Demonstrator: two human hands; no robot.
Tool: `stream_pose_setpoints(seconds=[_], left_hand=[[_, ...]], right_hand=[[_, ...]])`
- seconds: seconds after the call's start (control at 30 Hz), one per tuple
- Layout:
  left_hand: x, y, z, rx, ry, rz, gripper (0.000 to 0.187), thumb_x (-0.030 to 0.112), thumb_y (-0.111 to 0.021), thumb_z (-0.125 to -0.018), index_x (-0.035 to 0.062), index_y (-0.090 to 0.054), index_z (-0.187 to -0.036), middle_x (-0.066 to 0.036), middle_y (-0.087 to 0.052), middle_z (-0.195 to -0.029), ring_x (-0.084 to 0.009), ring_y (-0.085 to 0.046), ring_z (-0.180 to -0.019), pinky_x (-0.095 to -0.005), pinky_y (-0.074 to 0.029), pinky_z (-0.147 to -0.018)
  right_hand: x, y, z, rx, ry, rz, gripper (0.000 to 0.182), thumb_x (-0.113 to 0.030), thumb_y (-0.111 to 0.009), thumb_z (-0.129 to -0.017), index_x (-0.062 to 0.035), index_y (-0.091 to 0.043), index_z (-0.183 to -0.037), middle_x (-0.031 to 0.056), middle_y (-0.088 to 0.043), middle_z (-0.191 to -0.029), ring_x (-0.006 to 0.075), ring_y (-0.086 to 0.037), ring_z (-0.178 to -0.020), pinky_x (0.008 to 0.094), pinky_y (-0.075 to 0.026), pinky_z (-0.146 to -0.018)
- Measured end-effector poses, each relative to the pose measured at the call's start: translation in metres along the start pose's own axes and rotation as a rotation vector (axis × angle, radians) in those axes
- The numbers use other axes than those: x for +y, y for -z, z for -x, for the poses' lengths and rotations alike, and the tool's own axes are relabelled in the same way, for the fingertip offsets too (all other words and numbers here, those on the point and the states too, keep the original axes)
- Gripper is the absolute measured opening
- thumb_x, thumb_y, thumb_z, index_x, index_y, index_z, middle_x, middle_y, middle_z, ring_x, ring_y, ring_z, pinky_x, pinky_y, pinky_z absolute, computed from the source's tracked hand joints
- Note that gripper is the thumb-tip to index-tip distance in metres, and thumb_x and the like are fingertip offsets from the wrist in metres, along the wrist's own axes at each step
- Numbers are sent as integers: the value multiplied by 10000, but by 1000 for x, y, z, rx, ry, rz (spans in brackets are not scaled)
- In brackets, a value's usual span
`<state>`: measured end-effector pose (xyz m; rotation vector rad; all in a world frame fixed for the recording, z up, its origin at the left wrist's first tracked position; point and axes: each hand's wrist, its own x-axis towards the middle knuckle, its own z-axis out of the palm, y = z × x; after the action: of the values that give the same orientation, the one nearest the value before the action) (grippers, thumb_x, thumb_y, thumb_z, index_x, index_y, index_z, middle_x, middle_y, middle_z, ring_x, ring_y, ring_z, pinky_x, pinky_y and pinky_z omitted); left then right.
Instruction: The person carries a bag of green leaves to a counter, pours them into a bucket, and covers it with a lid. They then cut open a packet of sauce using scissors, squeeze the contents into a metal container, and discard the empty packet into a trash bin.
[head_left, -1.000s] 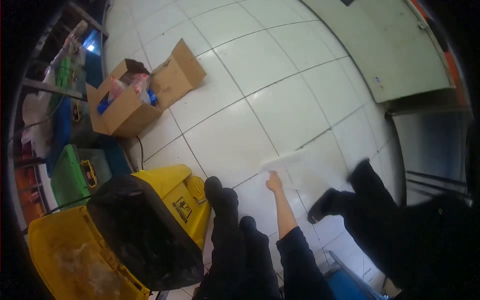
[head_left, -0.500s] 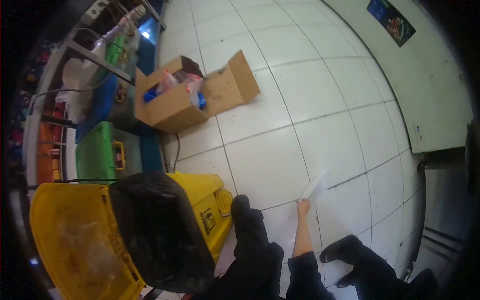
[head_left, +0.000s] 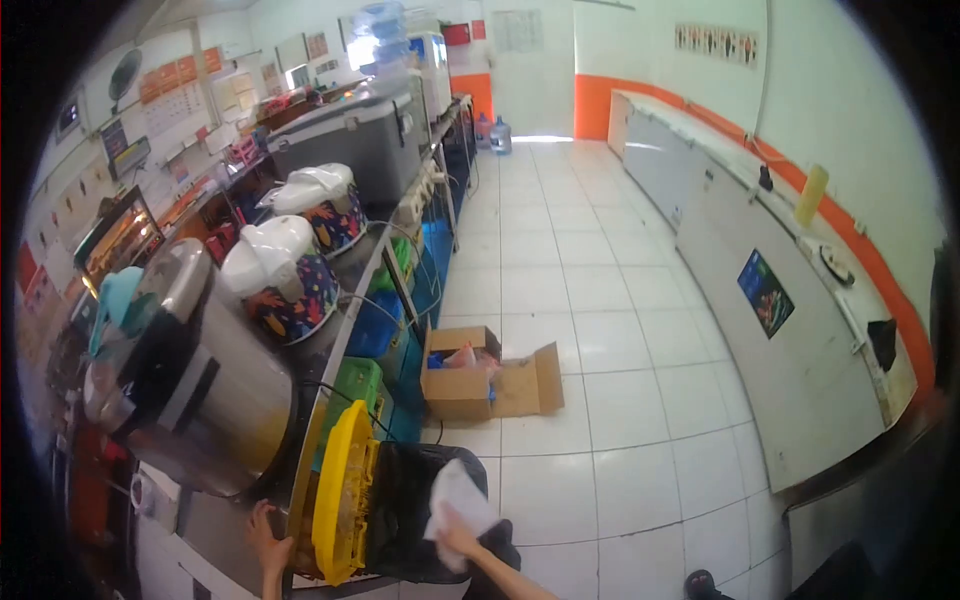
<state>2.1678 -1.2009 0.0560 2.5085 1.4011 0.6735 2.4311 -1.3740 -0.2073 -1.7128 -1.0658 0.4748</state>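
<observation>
My right hand (head_left: 458, 537) is closed on a thin white sheet (head_left: 462, 498), either paper or cloth. It hangs over the open mouth of a yellow bin, where a black bin liner (head_left: 400, 490) covers the rim. The bin's yellow lid (head_left: 343, 500) stands upright on the left. Just left of that lid, my left hand (head_left: 270, 545) rests at the counter edge with thumb and fingers apart, holding nothing visible.
On the counter stand a large steel pot (head_left: 215, 390), two patterned cookers (head_left: 285, 280) and a grey cooler (head_left: 360, 140). An open cardboard box (head_left: 460, 405) sits on the tiled floor beyond the bin. White chest freezers (head_left: 740, 270) line the right wall.
The view has lifted from the floor to the whole room. My right hand has brought the white sheet from low over the floor to above the bin. My left hand has come into view.
</observation>
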Motion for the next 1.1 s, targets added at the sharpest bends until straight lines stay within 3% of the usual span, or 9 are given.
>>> stream_pose_setpoints(seconds=[0.1,0.23,0.37,0.43,0.6,0.77,0.87,0.97,1.1], left_hand=[[14,8,1,-16,44,10,569,102,-636,-495,70,-441,-1028,-105,-439,-1203,-346,-355,-1143,-448,-254,-958],[-5,1,-1,65,-63,-86,592,174,-691,-549,72,-448,-1079,-115,-436,-1220,-337,-363,-1150,-454,-268,-960],[-7,3,-3,64,-76,-96,635,221,-703,-595,56,-442,-1150,-124,-451,-1230,-345,-389,-1137,-430,-304,-956],[-5,1,-3,38,-48,-68,595,167,-661,-581,76,-444,-1128,-87,-424,-1251,-336,-356,-1157,-457,-284,-959],[-3,11,-2,23,42,-7,581,138,-633,-555,97,-447,-1104,-56,-407,-1261,-330,-344,-1159,-471,-252,-974],[-27,17,-1,-153,72,303,581,156,-643,-609,83,-437,-1146,-91,-447,-1214,-319,-397,-1115,-433,-291,-964],[-32,62,13,-471,320,1174,520,169,-637,-711,57,-425,-1172,-118,-474,-1192,-301,-462,-1078,-368,-361,-924],[-64,171,31,-487,50,1013,478,177,-629,-739,43,-450,-1162,-108,-510,-1153,-253,-488,-1072,-347,-379,-911],[-121,375,37,-95,-30,709,455,143,-665,-698,45,-496,-1109,-106,-546,-1095,-254,-510,-1030,-348,-379,-908]], right_hand=[[-8,-10,2,-938,-161,355,778,-160,-576,-753,-176,-127,-1389,304,-201,-1357,456,-360,-1169,444,-323,-982],[-20,35,-12,-647,-88,248,608,-214,-565,-757,-120,-340,-1314,236,-513,-1137,400,-530,-978,460,-420,-852],[-62,123,38,-537,116,431,241,-203,-516,-783,-37,-652,-894,139,-636,-900,279,-605,-803,360,-482,-693],[-90,147,83,-463,-487,159,261,-212,-509,-802,-9,-651,-886,114,-654,-754,209,-627,-703,317,-488,-673],[-51,125,232,-811,-729,-159,275,-150,-527,-757,-2,-632,-965,136,-652,-855,217,-637,-720,315,-508,-698],[-136,52,222,-1228,-439,509,333,-193,-530,-783,-68,-589,-1087,154,-589,-1071,270,-579,-951,341,-466,-813],[-136,-1,176,-1393,-64,330,387,-248,-530,-819,-78,-531,-1167,143,-551,-1141,261,-534,-1028,342,-430,-862],[-268,-52,94,-1466,-397,171,405,-238,-523,-852,-81,-479,-1222,129,-542,-1155,232,-521,-1047,328,-408,-888],[-398,-158,28,-1446,-193,-320,397,-152,-542,-853,-48,-458,-1227,116,-534,-1166,198,-474,-1106,324,-371,-931]])
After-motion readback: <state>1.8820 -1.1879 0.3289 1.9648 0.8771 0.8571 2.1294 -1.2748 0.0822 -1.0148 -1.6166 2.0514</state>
